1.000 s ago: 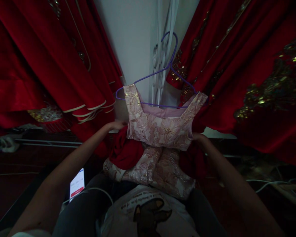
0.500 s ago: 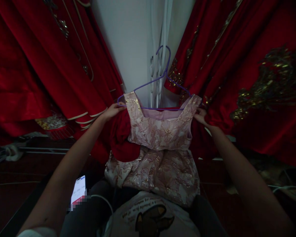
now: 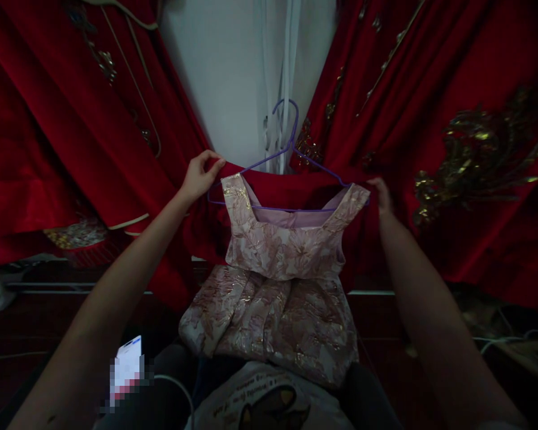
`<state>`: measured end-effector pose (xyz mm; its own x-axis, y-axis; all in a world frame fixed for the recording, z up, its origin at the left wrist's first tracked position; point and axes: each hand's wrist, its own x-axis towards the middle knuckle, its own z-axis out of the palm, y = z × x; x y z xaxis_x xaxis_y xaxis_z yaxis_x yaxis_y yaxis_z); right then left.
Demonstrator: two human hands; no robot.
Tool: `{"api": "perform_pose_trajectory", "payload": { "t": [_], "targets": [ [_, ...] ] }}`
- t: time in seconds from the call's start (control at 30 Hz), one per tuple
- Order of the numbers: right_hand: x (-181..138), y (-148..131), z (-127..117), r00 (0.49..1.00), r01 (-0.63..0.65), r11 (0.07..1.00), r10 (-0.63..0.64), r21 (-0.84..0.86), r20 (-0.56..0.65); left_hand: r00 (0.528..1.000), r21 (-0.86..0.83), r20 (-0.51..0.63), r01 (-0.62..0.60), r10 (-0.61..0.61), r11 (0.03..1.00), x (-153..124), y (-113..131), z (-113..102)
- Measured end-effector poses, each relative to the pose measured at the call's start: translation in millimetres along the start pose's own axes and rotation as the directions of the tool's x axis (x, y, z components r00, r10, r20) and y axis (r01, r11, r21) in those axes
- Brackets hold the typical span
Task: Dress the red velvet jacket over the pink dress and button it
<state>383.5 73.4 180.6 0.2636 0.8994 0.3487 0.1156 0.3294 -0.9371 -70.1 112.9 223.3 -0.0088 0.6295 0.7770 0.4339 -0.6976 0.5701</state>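
the left hand pinches one end of the upper edge of the red cloth between thumb and fingers. the right hand grips the opposite end at the fingertips; its thumb is not clearly visible. the cloth spans both hands behind the purple hanger, its edge nearly straight.

the hanger carries the pink brocade dress by its two shoulder straps, located between the forearms. the bodice faces the wearer; the skirt lies bunched below it, over the lap. the hanger hook stands in front of white strips along a pale wall surface.

red drapery hangs on the left side and the right side, the latter bearing gold sequin trim. a lit phone is positioned beside the left thigh, near a white cable.
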Motion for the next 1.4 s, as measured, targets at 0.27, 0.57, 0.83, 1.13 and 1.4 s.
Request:
{"api": "perform_pose_trajectory", "payload": {
  "t": [0.27, 0.57, 0.83, 1.13, 1.4],
  "targets": [
    [-26, -75, -38, 0.974, 0.099, 0.943, -0.027, -0.318, 0.223, 0.93, 0.356, -0.166, -0.254, 0.328, 0.899, -30, 42, -16],
    [-105, -99, -27, 0.863, 0.496, 0.352, -0.296, -0.794, 0.409, 0.958, 0.547, 0.181, -0.287, 0.224, 0.786, -69, 58, -9],
    [-83, -25, 20, 0.808, 0.587, 0.392, -0.24, -0.708, 0.538, 0.974, 0.614, 0.188, -0.014, -0.129, 0.789, -63, 51, -7],
    [-136, -39, 134, 0.613, 0.721, 0.655, -0.452, -0.225, 0.649, 0.987, 0.093, 0.159, -0.013, -0.002, 0.996, -66, 113, 70],
    [-143, 4, 120, 0.906, 0.405, 0.891, -0.359, -0.208, 0.224, 0.983, 0.012, 0.184, 0.018, -0.02, 1.0, -108, 69, 90]
  ]
}}
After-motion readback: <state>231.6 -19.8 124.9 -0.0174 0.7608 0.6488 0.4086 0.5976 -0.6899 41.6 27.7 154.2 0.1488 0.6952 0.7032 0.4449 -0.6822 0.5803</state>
